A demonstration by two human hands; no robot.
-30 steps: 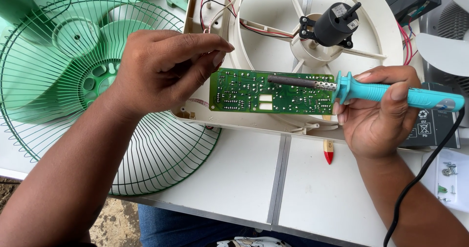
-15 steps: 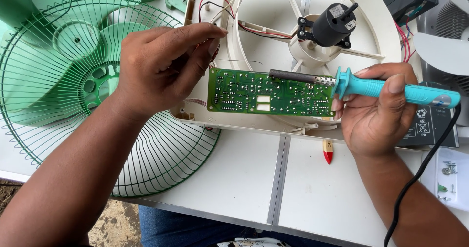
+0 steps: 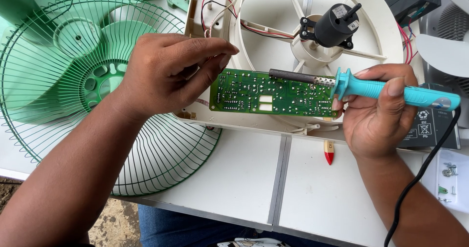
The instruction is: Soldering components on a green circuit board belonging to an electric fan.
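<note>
A green circuit board (image 3: 271, 93) lies solder side up on the lower rim of a cream fan housing (image 3: 273, 124). My left hand (image 3: 168, 71) is at the board's left end, fingers pinched together near thin wires by the board's top-left corner. My right hand (image 3: 373, 112) grips a soldering iron with a teal handle (image 3: 391, 89); its dark metal barrel (image 3: 293, 76) lies along the board's top edge, tip pointing left. The right thumb rests against the board's right end.
A black motor (image 3: 334, 27) sits at the housing's centre, with red and black wires (image 3: 220, 5) running to it. A green wire fan guard (image 3: 93, 95) lies left. A small red-tipped object (image 3: 329, 151), a dark battery (image 3: 432, 127) and loose screws (image 3: 447, 171) sit right.
The soldering iron has slid slightly left along the board's top edge. My left hand's fingers have closed further at the board's left corner.
</note>
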